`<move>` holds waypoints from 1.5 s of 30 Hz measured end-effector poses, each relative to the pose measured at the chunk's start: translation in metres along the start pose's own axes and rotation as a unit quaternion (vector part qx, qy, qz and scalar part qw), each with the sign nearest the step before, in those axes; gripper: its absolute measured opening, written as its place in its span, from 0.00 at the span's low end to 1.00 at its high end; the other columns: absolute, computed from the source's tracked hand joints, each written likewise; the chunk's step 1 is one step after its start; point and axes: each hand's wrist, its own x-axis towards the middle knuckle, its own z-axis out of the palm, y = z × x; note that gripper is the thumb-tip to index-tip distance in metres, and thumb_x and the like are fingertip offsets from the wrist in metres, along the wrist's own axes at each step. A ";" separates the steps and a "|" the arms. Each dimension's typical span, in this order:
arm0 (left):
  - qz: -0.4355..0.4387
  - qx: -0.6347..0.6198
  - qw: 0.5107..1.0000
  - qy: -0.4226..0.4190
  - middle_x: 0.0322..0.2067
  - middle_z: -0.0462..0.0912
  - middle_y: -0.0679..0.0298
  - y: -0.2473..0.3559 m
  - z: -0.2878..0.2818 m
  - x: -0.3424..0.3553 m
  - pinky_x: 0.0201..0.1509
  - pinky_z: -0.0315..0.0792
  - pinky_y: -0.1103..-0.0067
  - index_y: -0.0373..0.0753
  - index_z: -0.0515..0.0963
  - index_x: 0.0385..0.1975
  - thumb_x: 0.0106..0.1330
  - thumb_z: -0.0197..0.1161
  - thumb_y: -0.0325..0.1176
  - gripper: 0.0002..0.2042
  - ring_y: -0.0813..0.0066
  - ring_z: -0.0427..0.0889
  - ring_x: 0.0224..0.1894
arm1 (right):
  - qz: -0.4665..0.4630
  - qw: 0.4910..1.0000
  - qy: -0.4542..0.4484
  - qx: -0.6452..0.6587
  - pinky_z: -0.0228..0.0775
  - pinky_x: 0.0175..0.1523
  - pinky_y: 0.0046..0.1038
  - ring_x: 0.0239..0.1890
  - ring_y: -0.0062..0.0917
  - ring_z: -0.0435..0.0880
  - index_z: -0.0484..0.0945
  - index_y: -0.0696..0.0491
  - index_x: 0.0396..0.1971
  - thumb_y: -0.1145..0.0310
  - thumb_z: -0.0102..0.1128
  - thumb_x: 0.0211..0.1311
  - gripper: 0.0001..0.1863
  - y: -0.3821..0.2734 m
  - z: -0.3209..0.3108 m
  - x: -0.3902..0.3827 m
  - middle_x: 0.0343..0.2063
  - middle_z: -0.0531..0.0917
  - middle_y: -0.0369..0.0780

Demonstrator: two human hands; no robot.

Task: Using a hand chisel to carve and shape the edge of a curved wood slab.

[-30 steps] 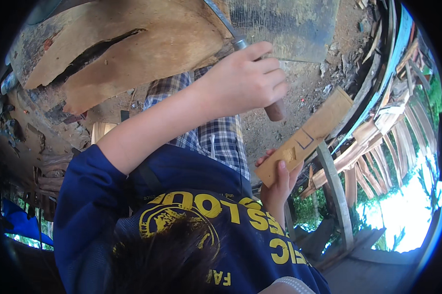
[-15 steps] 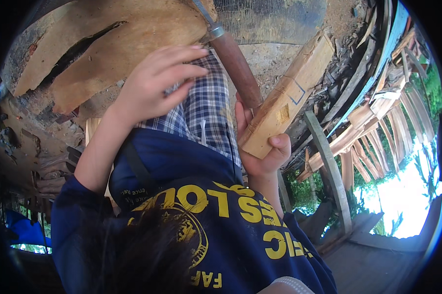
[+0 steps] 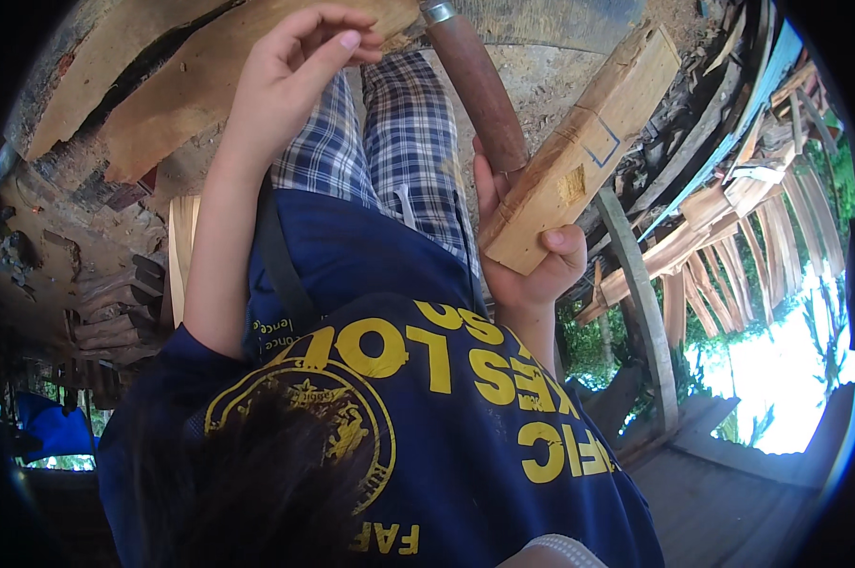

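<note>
My right hand (image 3: 551,269) grips the lower end of a squared wooden block (image 3: 626,90), thumb on its near face. The block slants up to the right and has a small square notch and a blue pencil-like outline. Beside it a chisel (image 3: 475,85) with a brown wooden handle and metal collar points up and left, its blade out of the picture. The handle's butt meets the block near my fingers; whether they hold it too is hidden. My left hand (image 3: 300,71), nothing in it, hovers over the left knee, fingers loosely bent and thumb apart.
A large split wooden slab (image 3: 177,114) lies at the far left. Ahead stands a dark worn board (image 3: 551,21). Wood scraps and a pale upright post (image 3: 641,312) are on the right, with a rack of slats (image 3: 712,293) behind. Plaid shorts (image 3: 413,142) cover my legs.
My left hand has risen up and away from the chisel's side, its fingers curling more. The block, chisel and right hand have shifted up and slightly right, taking the blade out of view.
</note>
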 end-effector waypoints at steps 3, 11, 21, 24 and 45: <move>-0.030 -0.065 0.997 0.022 0.45 0.83 0.58 0.003 0.009 0.007 0.55 0.77 0.75 0.33 0.76 0.51 0.75 0.56 0.33 0.12 0.71 0.84 0.49 | -0.013 0.999 0.018 -0.023 0.37 0.81 0.44 0.61 0.37 0.74 0.66 0.59 0.62 0.70 0.58 0.34 0.44 0.002 0.005 -0.005 0.46 0.80 0.44; -0.021 -0.081 0.996 0.027 0.39 0.81 0.64 -0.002 0.029 0.021 0.47 0.77 0.79 0.35 0.76 0.45 0.76 0.56 0.35 0.10 0.77 0.82 0.38 | -0.013 0.999 0.034 -0.034 0.44 0.78 0.55 0.63 0.45 0.70 0.55 0.60 0.67 0.73 0.55 0.33 0.49 0.006 0.008 -0.008 0.51 0.73 0.48; -0.157 -0.118 0.979 -0.045 0.42 0.81 0.63 0.006 0.030 0.021 0.48 0.75 0.77 0.35 0.74 0.50 0.74 0.58 0.41 0.16 0.76 0.80 0.42 | -0.004 0.998 0.018 -0.054 0.44 0.78 0.54 0.65 0.47 0.68 0.55 0.60 0.67 0.73 0.55 0.34 0.49 0.006 0.008 -0.006 0.53 0.72 0.49; -0.139 -0.092 0.983 -0.075 0.48 0.82 0.59 -0.001 0.027 0.021 0.54 0.76 0.73 0.33 0.74 0.55 0.73 0.58 0.40 0.19 0.71 0.82 0.49 | 0.001 0.998 0.009 -0.059 0.45 0.77 0.55 0.65 0.47 0.68 0.55 0.60 0.66 0.73 0.55 0.33 0.49 0.007 0.008 -0.005 0.54 0.72 0.49; -0.151 -0.124 0.979 -0.052 0.41 0.85 0.64 0.009 0.023 0.021 0.47 0.78 0.80 0.32 0.76 0.51 0.72 0.62 0.37 0.16 0.80 0.82 0.43 | 0.040 0.996 0.030 -0.070 0.46 0.78 0.49 0.71 0.60 0.57 0.58 0.59 0.68 0.74 0.53 0.33 0.50 0.024 -0.006 0.002 0.59 0.71 0.50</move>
